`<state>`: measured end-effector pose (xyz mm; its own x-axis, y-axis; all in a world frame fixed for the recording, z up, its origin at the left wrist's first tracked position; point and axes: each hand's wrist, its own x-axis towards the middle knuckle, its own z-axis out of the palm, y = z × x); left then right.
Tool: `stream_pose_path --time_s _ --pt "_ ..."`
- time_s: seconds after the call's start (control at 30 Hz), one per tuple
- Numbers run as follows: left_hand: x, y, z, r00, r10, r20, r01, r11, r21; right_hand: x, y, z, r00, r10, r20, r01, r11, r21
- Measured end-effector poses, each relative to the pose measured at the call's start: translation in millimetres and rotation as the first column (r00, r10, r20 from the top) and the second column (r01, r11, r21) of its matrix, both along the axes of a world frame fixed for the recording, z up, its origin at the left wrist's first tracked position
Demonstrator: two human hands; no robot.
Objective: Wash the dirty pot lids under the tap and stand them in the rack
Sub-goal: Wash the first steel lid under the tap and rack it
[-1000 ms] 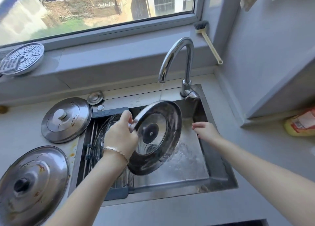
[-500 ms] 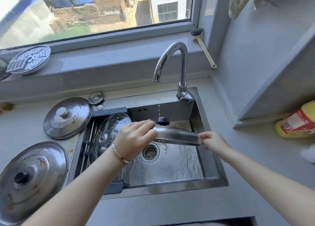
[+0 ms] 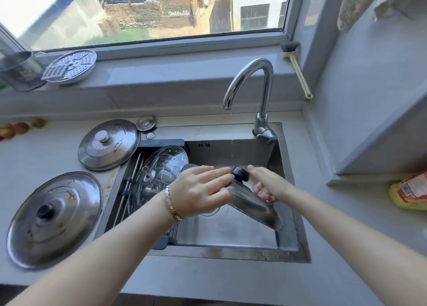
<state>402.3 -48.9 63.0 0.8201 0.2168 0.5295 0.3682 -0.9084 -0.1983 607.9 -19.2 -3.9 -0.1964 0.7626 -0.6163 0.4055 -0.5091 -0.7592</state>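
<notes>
I hold a steel pot lid (image 3: 254,205) with a black knob (image 3: 240,174) over the sink (image 3: 231,236), seen edge-on and sloping down to the right. My left hand (image 3: 201,191) lies over its top with fingers straight. My right hand (image 3: 265,185) grips its far rim, fingers curled underneath. Only a thin trickle falls from the tap (image 3: 250,84) above. Glass lids (image 3: 161,169) stand in the dark rack (image 3: 161,143) in the sink's left part. On the counter to the left lie two stained steel lids, one medium (image 3: 107,144) and one large (image 3: 53,218).
A small metal cap (image 3: 146,122) lies behind the sink. On the window sill are a perforated steamer plate (image 3: 69,66) and a metal cup (image 3: 19,71). A brush (image 3: 297,70) leans in the corner. A yellow bottle (image 3: 409,190) lies on the right counter.
The lid went from facing me to flat, then tilted down to the right. My left hand shifted from its rim onto its top. The tap's stream has thinned.
</notes>
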Motion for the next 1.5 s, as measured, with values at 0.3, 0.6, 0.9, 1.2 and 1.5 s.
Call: stream_pose_path --time_s 0.3,0.6,0.9,1.2,1.5 --pt "-43 -12 -3 0.995 0.099 -0.021 -0.1 0.993 -0.056 -44 7 8 0.941 0.262 0.213 -0.305 0.93 0.205" --pt "-163 -14 -20 0.766 0.629 -0.136 -0.628 0.685 -0.369 -121 -5 43 0.847 0.057 0.528 -0.345 0.814 0.466" --pt "-277 -21 -62 0.544 0.618 -0.567 -0.79 0.15 -0.594 -252 30 32 0.625 0.037 0.78 -0.606 0.653 0.455" --pt "-320 -24 -94 0.588 0.598 -0.545 -0.723 0.086 -0.686 -324 84 -21 0.448 0.187 0.874 -0.691 0.692 0.206" --pt "-338 -16 -107 0.59 0.65 -0.478 -0.673 0.07 -0.736 -348 93 -39 0.448 0.167 0.878 -0.684 0.696 0.216"
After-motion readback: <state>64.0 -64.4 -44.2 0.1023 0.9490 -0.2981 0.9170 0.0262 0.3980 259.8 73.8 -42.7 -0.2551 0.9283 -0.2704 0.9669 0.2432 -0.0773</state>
